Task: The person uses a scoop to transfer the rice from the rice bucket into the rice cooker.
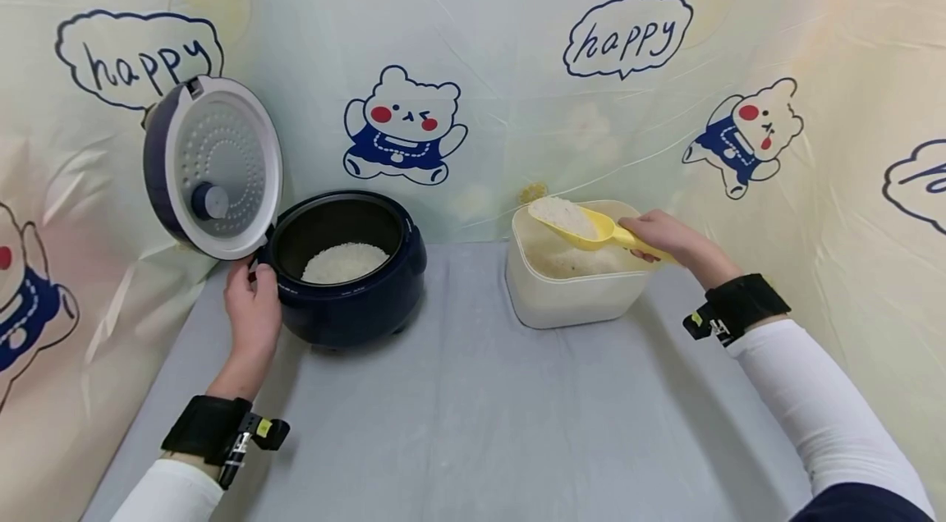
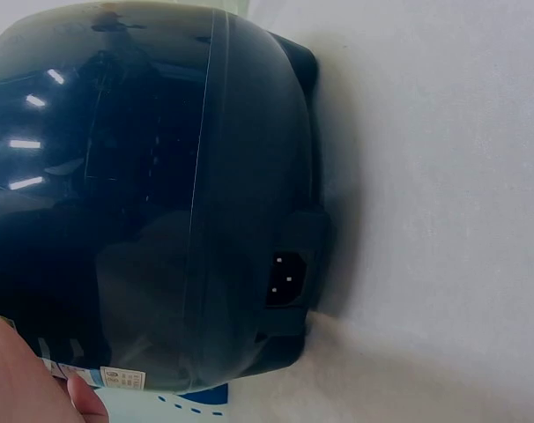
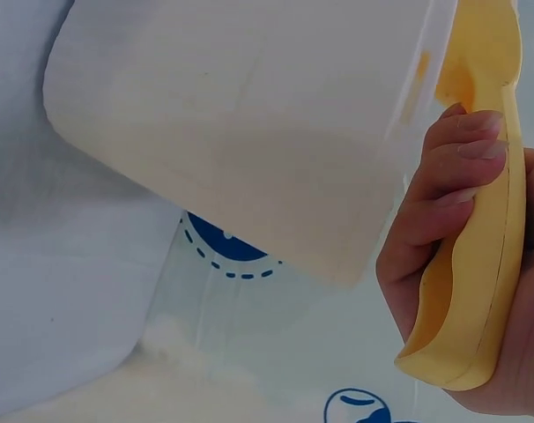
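In the head view a dark blue rice cooker [image 1: 347,317] stands at the left with its lid [image 1: 225,165] raised. White rice [image 1: 346,263] lies inside its dark pot. My left hand [image 1: 251,309] grips the cooker's hinge side, just below the lid; in the left wrist view only part of that hand [image 2: 29,379] shows, beside the cooker wall. At the right, my right hand [image 1: 665,236] holds a yellow scoop [image 1: 602,231] by its handle, fingers wrapped round it. Heaped rice fills the scoop, which hangs over an open cream bin [image 1: 576,304] with more grain inside.
A grey-blue cloth [image 1: 473,407] covers the table. Close behind the cooker and bin hangs a pale curtain [image 1: 502,95] printed with bears. The cooker's power socket [image 2: 287,278] faces the left wrist camera.
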Demonstrator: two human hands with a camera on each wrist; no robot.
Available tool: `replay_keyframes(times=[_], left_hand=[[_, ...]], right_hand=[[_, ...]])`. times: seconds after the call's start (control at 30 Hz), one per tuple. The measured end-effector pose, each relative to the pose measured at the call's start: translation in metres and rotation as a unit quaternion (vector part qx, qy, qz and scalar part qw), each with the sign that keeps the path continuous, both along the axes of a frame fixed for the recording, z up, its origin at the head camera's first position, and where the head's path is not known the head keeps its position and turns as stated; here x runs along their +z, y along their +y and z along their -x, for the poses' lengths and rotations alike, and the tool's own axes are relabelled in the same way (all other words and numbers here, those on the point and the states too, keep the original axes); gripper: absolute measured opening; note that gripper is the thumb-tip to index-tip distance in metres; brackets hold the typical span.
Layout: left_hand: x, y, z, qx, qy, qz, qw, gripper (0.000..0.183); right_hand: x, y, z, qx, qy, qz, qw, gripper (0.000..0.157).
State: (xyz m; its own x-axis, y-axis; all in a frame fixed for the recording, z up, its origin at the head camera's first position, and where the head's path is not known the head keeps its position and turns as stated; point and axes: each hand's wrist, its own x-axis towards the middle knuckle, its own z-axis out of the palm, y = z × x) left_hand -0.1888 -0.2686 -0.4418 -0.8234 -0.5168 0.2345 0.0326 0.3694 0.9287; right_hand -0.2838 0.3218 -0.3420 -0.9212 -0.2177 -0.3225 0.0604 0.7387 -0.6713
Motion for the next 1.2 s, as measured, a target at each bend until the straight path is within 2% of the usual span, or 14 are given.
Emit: replay_keyframes(times=[0.33, 0.67, 0.9, 1.2], left_hand=[[0.001, -0.002, 0.001, 0.0, -0.01, -0.007, 0.9999, 0.053], [0.0, 0.0, -0.002, -0.001, 0.001, -0.007, 1.0, 0.052], [-0.002, -0.001, -0.003, -0.005, -0.006, -0.01, 0.9999, 0.053], [-0.001, -0.001, -0.002, -0.007, -0.003, -0.01, 0.9999, 0.052]], right_hand=[[0.013, -0.025, 0.003, 0.028, 0.018, -0.001, 0.999, 0.05], [0.021, -0.061, 0.011, 0.058, 0.031, 0.009, 0.998, 0.048], [0.027, -0.099, 0.022, 0.069, 0.025, 0.016, 0.997, 0.047], [0.045, -0.156, 0.031, 0.095, 0.031, 0.01, 0.995, 0.046]])
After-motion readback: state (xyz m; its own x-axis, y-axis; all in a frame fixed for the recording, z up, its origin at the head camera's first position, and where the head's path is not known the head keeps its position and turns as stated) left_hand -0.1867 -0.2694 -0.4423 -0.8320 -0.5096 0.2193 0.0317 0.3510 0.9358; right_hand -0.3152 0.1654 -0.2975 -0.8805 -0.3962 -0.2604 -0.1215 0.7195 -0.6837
